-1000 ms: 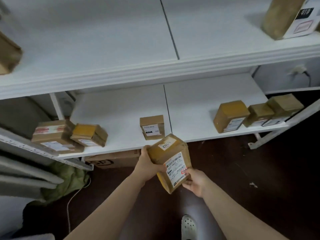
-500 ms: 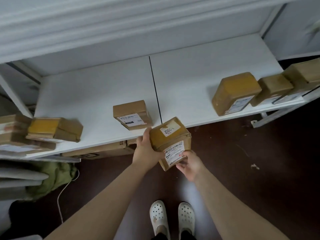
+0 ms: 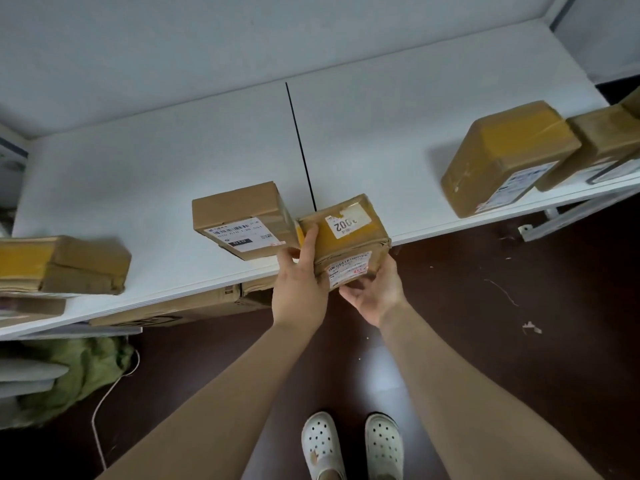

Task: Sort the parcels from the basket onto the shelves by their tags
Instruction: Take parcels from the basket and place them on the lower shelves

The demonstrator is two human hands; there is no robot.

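Gripping the parcel (image 3: 343,244) tagged 002, fingers of the left hand (image 3: 299,289) and right hand (image 3: 374,292) curled round its sides, the person holds it at the shelf's (image 3: 381,133) front edge. Just left of the parcel stands one labelled box (image 3: 239,216), and farther left one taped box (image 3: 83,265). Right of the parcel, across open shelf surface, are two more side by side: a large box (image 3: 502,154) and a smaller box (image 3: 602,143).

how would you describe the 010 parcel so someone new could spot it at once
Find the white shelf with a black seam down its middle. Left of that seam, near the front edge, sits a brown box. Its label carries a black 010 patch, while the parcel beside it, held by the left hand and right hand, has a white sticker on top.
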